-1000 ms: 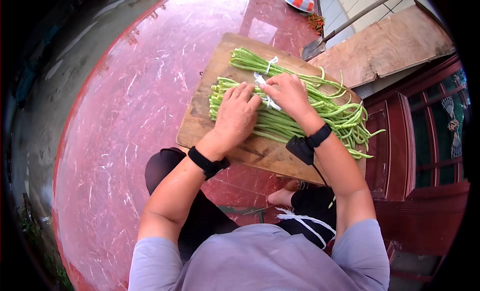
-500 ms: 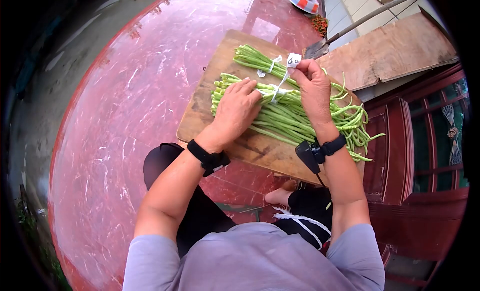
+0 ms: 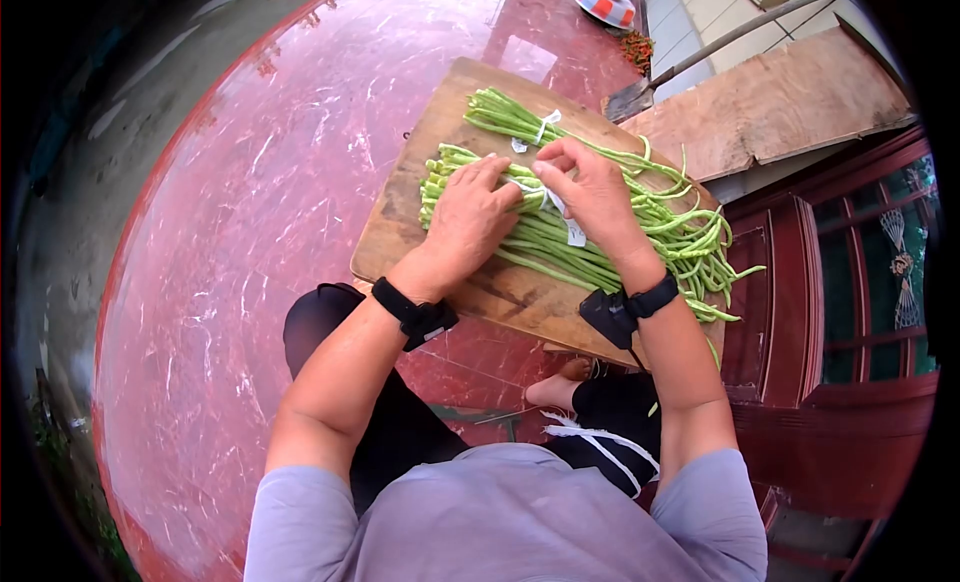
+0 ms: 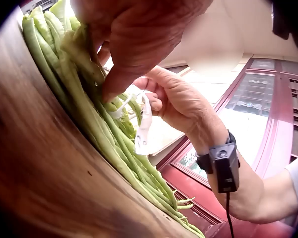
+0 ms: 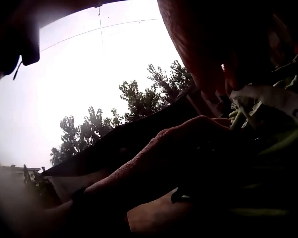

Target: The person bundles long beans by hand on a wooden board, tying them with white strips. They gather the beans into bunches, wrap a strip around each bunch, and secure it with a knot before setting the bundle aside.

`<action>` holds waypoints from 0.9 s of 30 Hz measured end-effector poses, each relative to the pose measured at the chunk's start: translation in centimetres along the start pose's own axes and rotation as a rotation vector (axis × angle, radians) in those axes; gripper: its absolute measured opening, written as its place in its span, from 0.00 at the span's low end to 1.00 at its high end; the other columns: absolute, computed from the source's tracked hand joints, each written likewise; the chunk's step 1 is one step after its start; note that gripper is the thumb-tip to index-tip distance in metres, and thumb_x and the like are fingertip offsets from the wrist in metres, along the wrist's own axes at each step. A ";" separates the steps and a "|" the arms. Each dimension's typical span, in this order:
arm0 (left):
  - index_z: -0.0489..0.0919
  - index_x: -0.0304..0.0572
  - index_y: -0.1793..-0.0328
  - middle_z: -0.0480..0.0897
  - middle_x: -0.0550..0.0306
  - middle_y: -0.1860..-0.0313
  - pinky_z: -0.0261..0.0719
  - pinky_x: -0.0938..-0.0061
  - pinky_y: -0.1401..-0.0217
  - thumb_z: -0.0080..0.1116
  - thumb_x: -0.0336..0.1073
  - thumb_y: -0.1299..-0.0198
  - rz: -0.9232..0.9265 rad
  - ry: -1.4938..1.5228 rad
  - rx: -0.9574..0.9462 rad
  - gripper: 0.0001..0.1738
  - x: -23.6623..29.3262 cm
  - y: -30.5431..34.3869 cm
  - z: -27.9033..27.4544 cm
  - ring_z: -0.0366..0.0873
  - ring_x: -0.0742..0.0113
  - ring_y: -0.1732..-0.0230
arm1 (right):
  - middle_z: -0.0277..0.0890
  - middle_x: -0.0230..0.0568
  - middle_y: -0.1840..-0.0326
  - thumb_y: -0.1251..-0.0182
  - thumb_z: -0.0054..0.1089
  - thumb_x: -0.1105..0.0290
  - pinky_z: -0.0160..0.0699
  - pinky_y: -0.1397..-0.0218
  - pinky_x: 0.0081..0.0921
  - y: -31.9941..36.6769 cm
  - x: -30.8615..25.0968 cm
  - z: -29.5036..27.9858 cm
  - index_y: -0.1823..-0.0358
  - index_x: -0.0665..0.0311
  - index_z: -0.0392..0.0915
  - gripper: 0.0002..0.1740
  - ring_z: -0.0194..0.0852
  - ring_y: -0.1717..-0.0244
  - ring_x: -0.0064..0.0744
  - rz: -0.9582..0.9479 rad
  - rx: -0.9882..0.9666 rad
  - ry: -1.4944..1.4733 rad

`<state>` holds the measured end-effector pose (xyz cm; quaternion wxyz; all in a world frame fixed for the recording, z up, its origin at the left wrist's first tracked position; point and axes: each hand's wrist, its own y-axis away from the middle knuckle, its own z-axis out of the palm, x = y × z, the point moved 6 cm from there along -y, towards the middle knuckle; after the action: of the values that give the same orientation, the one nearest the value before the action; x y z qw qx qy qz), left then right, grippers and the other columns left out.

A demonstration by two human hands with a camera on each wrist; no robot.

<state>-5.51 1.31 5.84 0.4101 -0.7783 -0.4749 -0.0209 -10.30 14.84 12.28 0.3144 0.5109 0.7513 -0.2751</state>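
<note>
On a wooden board [image 3: 400, 232] lies a thick bundle of green long beans [image 3: 545, 237] with a white tie [image 3: 548, 198] around it. My left hand [image 3: 468, 214] grips this bundle near its even ends, fingers over the top; in the left wrist view its thumb [image 4: 126, 74] presses on the beans. My right hand [image 3: 590, 194] is bent over the tie, its fingertips right at it. I cannot tell whether they pinch it. A white tag [image 3: 576, 232] hangs from the tie on the near side. The right wrist view is mostly dark.
A smaller tied bundle of long beans [image 3: 505, 114] lies at the board's far side. Behind it lean a plywood sheet [image 3: 790, 102] and a shovel [image 3: 630, 100]. A red door [image 3: 850, 272] stands on the right, and a bare foot [image 3: 553, 387] is below the board.
My right hand lifted the tag upward, then let go of it and came back down to the tie. The tag dropped to the bundle's near side. My left hand stayed on the beans.
</note>
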 end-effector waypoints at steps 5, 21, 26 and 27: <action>0.80 0.42 0.57 0.72 0.43 0.38 0.70 0.56 0.34 0.69 0.29 0.54 -0.052 0.036 0.022 0.16 0.0 -0.2 -0.5 0.72 0.45 0.37 | 0.81 0.37 0.72 0.47 0.69 0.61 0.75 0.63 0.40 -1.0 -1.4 2.3 0.70 0.53 0.85 0.07 0.82 0.64 0.41 -0.404 0.047 0.736; 0.73 0.39 0.59 0.73 0.43 0.41 0.72 0.58 0.39 0.67 0.28 0.53 -0.042 0.103 0.030 0.16 -0.5 -0.3 -0.5 0.72 0.44 0.40 | 0.82 0.44 0.70 0.41 0.60 0.66 0.79 0.67 0.40 -3.0 -1.6 1.7 0.68 0.65 0.78 0.09 0.83 0.71 0.42 -0.395 0.071 0.666; 0.73 0.39 0.59 0.75 0.47 0.44 0.73 0.58 0.40 0.66 0.27 0.52 -0.052 0.099 0.013 0.15 -0.5 -0.4 -0.5 0.73 0.45 0.43 | 0.75 0.39 0.72 0.30 0.53 0.71 0.80 0.71 0.25 -4.0 0.2 -1.5 0.58 0.69 0.67 0.08 0.79 0.75 0.25 -0.146 0.190 -0.337; 0.73 0.39 0.59 0.75 0.48 0.45 0.73 0.58 0.40 0.66 0.27 0.52 -0.048 0.099 0.001 0.15 -0.5 -0.5 -0.4 0.74 0.45 0.43 | 0.75 0.39 0.71 0.29 0.52 0.72 0.81 0.70 0.24 -3.5 -1.0 -2.6 0.57 0.69 0.65 0.08 0.79 0.75 0.26 -0.173 0.233 -0.479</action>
<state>-6.00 0.76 6.17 0.4329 -0.7645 -0.4726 -0.0690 -13.83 14.99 15.01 0.3974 0.3982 0.6598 -0.4982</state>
